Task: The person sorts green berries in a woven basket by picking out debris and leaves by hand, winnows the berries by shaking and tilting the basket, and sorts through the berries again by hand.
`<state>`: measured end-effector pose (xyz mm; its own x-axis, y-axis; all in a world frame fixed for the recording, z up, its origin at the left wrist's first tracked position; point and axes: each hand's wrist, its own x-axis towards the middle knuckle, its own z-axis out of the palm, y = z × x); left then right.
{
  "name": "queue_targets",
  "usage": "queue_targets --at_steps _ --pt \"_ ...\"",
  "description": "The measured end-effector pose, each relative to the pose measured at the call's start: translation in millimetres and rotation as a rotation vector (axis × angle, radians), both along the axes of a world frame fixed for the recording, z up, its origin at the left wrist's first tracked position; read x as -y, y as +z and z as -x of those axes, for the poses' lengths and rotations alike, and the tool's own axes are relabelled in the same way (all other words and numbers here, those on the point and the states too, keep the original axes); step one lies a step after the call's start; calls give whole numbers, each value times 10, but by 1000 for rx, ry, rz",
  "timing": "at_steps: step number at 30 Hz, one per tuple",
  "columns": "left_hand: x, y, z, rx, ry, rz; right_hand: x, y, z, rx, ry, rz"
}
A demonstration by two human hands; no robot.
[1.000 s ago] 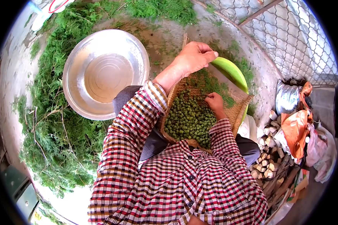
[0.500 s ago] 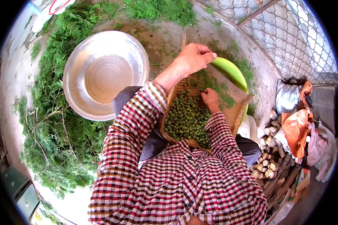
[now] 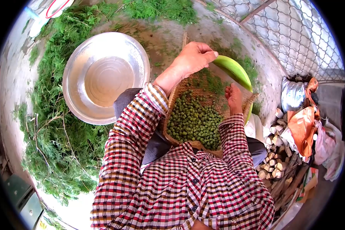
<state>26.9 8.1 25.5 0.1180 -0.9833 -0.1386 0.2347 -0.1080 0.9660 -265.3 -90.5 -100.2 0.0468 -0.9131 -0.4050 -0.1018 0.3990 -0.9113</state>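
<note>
"State of the hands?"

"Well apart. The left hand (image 3: 196, 61) bends over the far left edge of the basket (image 3: 248, 104); its fingertips are hidden, so I cannot tell whether they grip. The right hand (image 3: 233, 94) is at the basket's right side, fingers curled; whether they pinch anything, I cannot tell."

"The green pieces (image 3: 195, 120)?"

"Heaped in the basket's near part, sprigs (image 3: 215, 84) in its far part. Its near end meets the person's body, which probably steadies it."

"Vessels?"

"Green basin (image 3: 237, 71) at the basket's far right; metal basin (image 3: 74, 78) left of it, apparently within reach."
</note>
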Motion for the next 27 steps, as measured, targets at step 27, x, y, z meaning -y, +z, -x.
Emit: queue_targets --at_steps 27 --pt "30 -2 50 68 -17 -33 -181 29 162 -669 373 20"
